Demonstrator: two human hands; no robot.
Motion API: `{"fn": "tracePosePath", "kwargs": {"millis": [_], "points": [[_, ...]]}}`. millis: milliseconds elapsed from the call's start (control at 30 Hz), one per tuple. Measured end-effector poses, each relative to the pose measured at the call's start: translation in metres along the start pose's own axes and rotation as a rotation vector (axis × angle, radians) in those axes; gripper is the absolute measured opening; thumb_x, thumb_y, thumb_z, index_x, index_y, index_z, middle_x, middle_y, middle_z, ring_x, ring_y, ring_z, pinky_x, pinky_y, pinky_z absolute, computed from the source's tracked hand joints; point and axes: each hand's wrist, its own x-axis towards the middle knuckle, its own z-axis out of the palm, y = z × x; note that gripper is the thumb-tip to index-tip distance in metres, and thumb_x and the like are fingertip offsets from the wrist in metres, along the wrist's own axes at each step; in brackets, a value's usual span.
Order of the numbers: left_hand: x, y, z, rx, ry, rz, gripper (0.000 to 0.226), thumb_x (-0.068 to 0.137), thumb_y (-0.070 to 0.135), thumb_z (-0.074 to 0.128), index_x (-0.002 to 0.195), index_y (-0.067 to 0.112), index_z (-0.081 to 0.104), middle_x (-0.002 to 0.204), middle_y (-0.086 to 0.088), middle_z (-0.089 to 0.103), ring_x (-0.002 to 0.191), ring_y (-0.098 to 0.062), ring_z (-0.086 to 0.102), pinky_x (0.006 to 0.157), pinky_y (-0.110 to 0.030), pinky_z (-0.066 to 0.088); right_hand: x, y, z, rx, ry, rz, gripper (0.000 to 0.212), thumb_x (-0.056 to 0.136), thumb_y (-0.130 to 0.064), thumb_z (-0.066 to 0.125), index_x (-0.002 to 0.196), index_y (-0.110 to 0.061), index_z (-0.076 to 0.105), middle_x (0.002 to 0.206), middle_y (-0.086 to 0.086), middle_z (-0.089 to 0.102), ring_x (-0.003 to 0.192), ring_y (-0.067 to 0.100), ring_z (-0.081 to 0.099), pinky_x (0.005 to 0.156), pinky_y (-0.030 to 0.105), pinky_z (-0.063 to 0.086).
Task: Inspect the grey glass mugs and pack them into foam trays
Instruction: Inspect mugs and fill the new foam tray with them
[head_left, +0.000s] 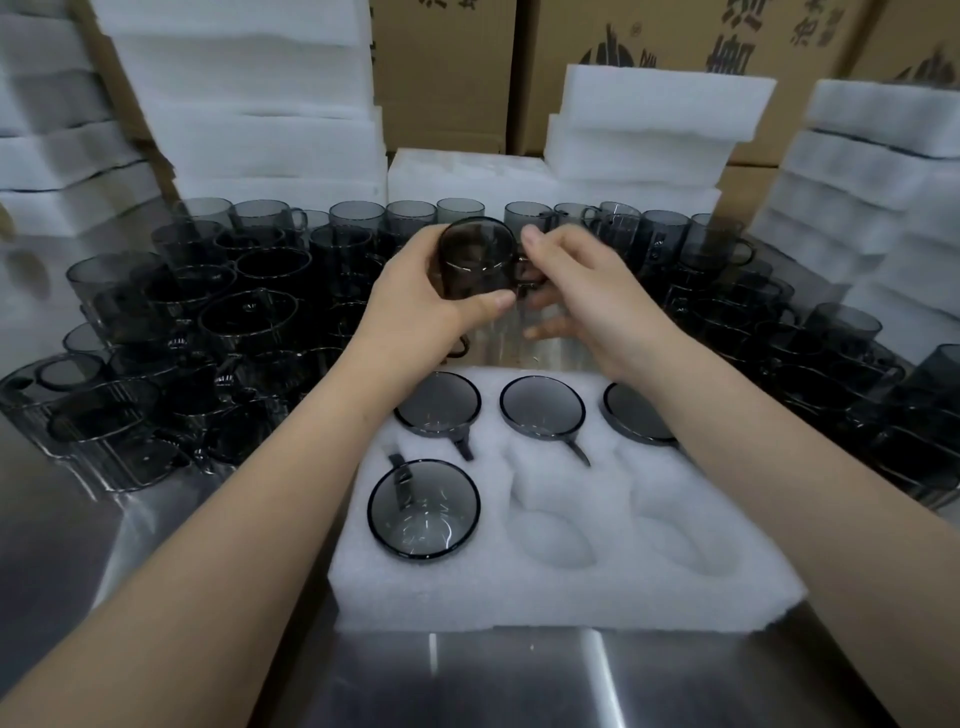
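Head view: left hand (415, 312) is gripping a mug (475, 260) round its body, raised beyond the tray (545, 597); right hand (592, 301) is pinching the handle (530, 276). Glass likely slick, rigid, breakable; body-plus-handle hold seems safest.

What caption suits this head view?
Left hand and right hand hold a grey mug near a foam tray holding four mugs.

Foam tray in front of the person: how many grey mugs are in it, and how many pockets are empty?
mugs in the tray: 4
empty pockets: 2
Total: 6 pockets in the foam tray
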Motion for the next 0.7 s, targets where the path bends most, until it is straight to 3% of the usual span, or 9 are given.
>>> {"fn": "tracePosePath", "kwargs": {"millis": [167, 367, 567, 700], "points": [[-0.0020, -0.0012, -0.0008, -0.018, -0.031, 0.072, 0.067, 0.075, 0.001, 0.077, 0.128, 0.028, 0.048, 0.123, 0.004, 0.059, 0.117, -0.009, 0.058, 0.105, -0.035, 0.046, -0.0017, -0.0005, 0.0019, -0.033, -0.148, 0.028, 0.040, 0.101, -0.044, 0.047, 0.072, -0.017, 0.053, 0.052, -0.001, 0.050, 0.044, 0.016, 0.046, 0.047, 0.027, 0.045], [-0.0010, -0.0017, -0.0007, -0.100, -0.035, 0.052, 0.054, 0.080, 0.003, 0.075, 0.125, 0.021, 0.053, 0.115, 0.006, 0.063, 0.107, -0.004, 0.061, 0.099, -0.024, 0.049, -0.0037, -0.0052, 0.0009, 0.187, -0.203, 0.011, 0.036, 0.105, -0.030, 0.040, 0.075, -0.012, 0.051, 0.053, 0.001, 0.040, 0.046, 0.015, 0.036, 0.047, 0.025, 0.034], [-0.0002, -0.0003, -0.0043, -0.351, -0.031, -0.189, 0.032, 0.092, 0.021, 0.064, 0.123, 0.012, 0.058, 0.121, -0.012, 0.065, 0.109, -0.026, 0.066, 0.091, -0.039, 0.056, -0.0053, -0.0065, -0.0017, 0.327, -0.324, -0.070, 0.026, 0.104, -0.014, 0.037, 0.094, -0.008, 0.060, 0.057, -0.002, 0.045, 0.045, 0.012, 0.037, 0.045, 0.026, 0.034], [-0.0016, 0.0020, -0.0036, -0.373, -0.032, -0.218, 0.036, 0.093, 0.024, 0.062, 0.121, 0.003, 0.059, 0.120, -0.020, 0.065, 0.105, -0.032, 0.068, 0.082, -0.035, 0.058, -0.0031, -0.0052, 0.0000, 0.282, -0.312, -0.082, 0.031, 0.105, -0.022, 0.038, 0.084, -0.010, 0.058, 0.050, -0.004, 0.040, 0.041, 0.011, 0.034, 0.043, 0.023, 0.034]]}}
